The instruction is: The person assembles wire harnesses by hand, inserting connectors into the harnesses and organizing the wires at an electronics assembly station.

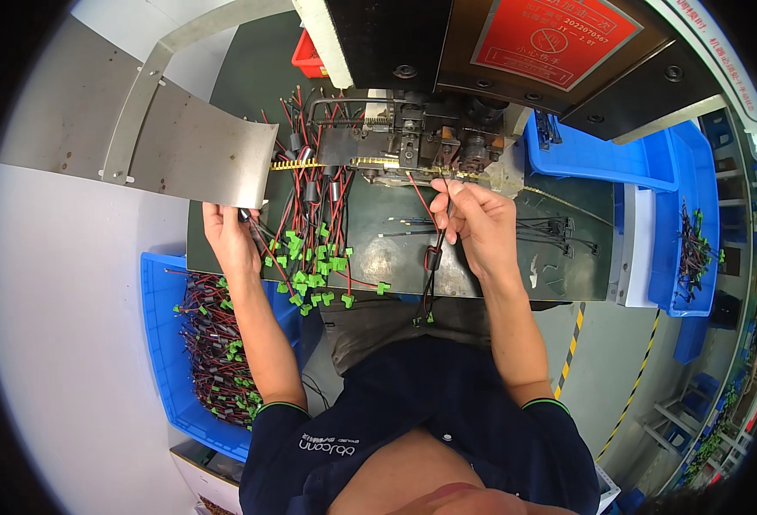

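My right hand (486, 225) is closed in a pinch on a red-and-black cable, its fingertips just in front of the crimping machine (413, 142). A black cylindrical sleeve (432, 258) sits partway down that cable, and a green connector (425, 319) hangs at its lower end past the table edge. My left hand (231, 245) is closed around a cable with a black sleeve (244, 215), beside the pile of similar cables (310, 193). A curved metal sheet (206, 142) hides part of its fingertips. Green connectors (314, 270) lie at the near end of the pile.
A blue bin (159, 343) full of cables stands low at the left. Several black cables (559, 230) lie on the dark green table (481, 279) at the right. Blue trays (601, 159) and a red box (307, 58) stand farther back. A strip of yellow terminals (295, 164) feeds the machine.
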Tool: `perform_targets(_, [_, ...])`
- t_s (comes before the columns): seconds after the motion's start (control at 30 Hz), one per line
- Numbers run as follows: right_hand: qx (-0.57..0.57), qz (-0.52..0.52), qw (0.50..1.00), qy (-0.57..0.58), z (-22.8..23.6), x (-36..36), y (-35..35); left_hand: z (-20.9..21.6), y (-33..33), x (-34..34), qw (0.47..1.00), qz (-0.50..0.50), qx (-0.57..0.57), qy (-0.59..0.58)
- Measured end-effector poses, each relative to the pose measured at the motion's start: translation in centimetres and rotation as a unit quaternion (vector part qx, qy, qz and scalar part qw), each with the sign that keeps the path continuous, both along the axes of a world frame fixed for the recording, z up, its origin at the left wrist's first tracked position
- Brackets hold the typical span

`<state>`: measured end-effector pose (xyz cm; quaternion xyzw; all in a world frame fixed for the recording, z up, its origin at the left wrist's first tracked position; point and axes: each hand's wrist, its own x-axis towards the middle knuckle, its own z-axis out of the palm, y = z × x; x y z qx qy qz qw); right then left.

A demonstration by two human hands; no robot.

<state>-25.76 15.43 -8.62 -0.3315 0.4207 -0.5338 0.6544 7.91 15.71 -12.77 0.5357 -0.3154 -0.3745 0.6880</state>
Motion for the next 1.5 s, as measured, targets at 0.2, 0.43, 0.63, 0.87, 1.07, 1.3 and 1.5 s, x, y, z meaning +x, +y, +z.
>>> perform_targets(0.2, [0.005, -0.003, 1.0, -0.008, 0.1, 0.0, -0.1, 0.8, 0.1, -0.5, 1.0, -0.003, -0.026, -0.01])
perform_targets(0.43, [0.004, -0.002, 1.0, -0.011, -0.1, 0.0, -0.1, 1.5, 0.2, -1.1, 0.998, 0.024, -0.042, -0.028])
perform_targets(0.63, [0.002, 0.002, 1.0, -0.015, -0.3, 0.2, -0.1, 0.8, 0.3, -0.2, 0.998, 0.035, -0.057, -0.019])
perform_targets(0.87, [0.012, 0.071, 0.997, 0.034, 2.3, -2.8, 2.7, 0.7, -0.3, -0.7, 0.989, 0.088, -0.044, -0.114])
perform_targets(1.07, [0.013, 0.103, 0.963, 0.249, 11.9, -14.8, 10.9, 3.1, 1.9, 0.9, 0.984, 0.12, -0.097, -0.088])
perform_targets(1.3, [-0.052, -0.099, 0.732, 0.672, 26.2, -28.3, 10.6, 8.8, 1.3, -4.3, 0.958, 0.147, -0.183, -0.165])
perform_targets(1.5, [-0.145, -0.036, 0.508, 0.848, 19.4, -35.8, 6.7, 8.5, 1.4, -4.6, 0.959, 0.098, -0.136, -0.229])
